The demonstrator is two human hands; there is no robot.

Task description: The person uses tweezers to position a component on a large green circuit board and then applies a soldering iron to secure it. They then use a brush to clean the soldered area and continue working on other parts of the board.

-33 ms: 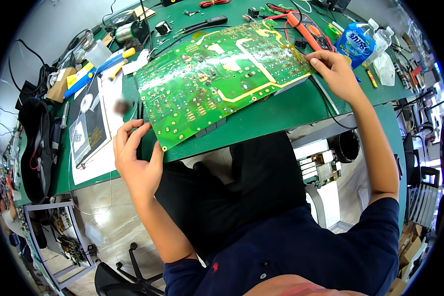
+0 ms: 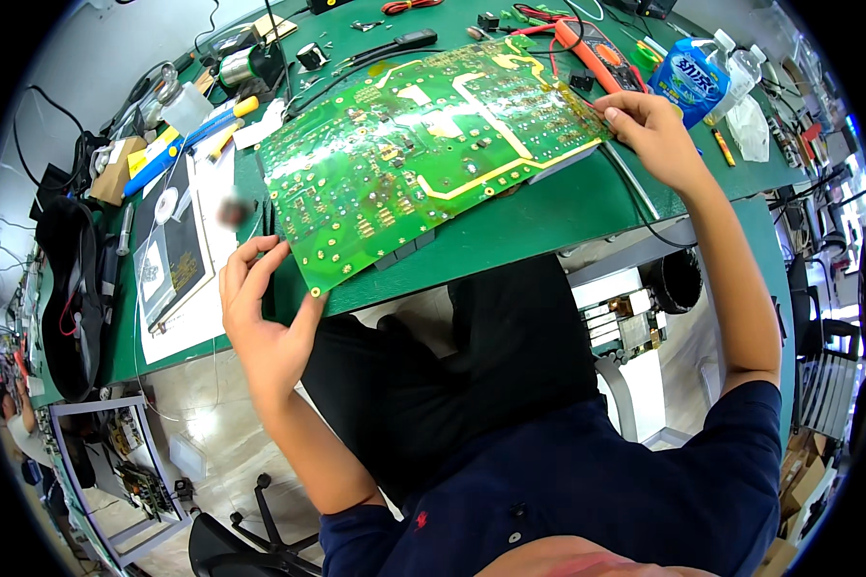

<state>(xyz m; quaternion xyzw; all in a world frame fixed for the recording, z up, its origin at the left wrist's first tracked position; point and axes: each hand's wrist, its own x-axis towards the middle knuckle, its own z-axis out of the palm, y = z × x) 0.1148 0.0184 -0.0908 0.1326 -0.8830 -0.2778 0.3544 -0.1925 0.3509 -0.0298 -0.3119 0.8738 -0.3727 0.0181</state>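
Bright, glare on circuit board (image 2: 404, 154), bent edges

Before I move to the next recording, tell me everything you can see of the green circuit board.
The circuit board is a large, roughly rectangular, glossy green panel with broad yellow traces, many small solder points and pale glare. It is angled across the green workbench, grey parts showing beneath its near edge. The right hand grips its right end; the left hand is at its near left corner, apparently touching it. Most of its underside is hidden.
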